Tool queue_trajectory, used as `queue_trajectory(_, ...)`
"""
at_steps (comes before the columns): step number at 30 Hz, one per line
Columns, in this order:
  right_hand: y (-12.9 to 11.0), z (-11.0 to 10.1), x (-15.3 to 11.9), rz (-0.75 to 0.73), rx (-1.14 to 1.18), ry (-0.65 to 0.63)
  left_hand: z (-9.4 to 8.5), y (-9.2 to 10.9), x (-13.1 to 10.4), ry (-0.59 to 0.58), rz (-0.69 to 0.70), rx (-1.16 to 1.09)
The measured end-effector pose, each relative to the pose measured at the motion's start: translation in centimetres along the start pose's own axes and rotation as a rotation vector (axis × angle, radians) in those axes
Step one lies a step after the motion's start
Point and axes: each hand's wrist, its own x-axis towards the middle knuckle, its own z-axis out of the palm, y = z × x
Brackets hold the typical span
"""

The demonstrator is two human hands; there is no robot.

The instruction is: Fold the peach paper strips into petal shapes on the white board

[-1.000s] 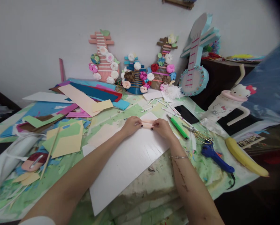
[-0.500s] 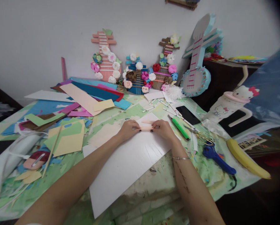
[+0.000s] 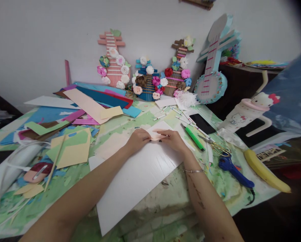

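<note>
Between my two hands is a small piece of pale peach paper [image 3: 157,135], held over a large white board [image 3: 130,178] lying on the table. My left hand [image 3: 138,139] pinches the paper's left end between thumb and fingers. At the other end, my right hand [image 3: 175,139] has its fingers closed on the paper, with the thumb underneath at the near edge. The paper looks bent or partly folded; its exact shape is hard to make out. Just right of my right hand lies a green marker pen [image 3: 194,137].
Scissors [image 3: 219,148], a blue glue gun [image 3: 234,171], a banana [image 3: 266,171], a phone [image 3: 202,123] and a tumbler [image 3: 241,116] occupy the right. Coloured paper sheets [image 3: 89,104] pile up on the left, near an earbud case [image 3: 38,172]. Flower-decorated paper guitars [image 3: 112,74] lean against the wall.
The peach paper was a narrow strip stretched between both hands; now it shows wider and more open. My right fingers have shifted slightly left along it, and the view has moved a little.
</note>
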Motion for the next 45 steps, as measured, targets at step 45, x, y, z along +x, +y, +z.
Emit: queue_trajectory(45, 1.0, 1.0, 0.3, -0.241, -0.340, -0.042, -0.7, 0.0, -0.7, 0.006, -0.047, 0.060)
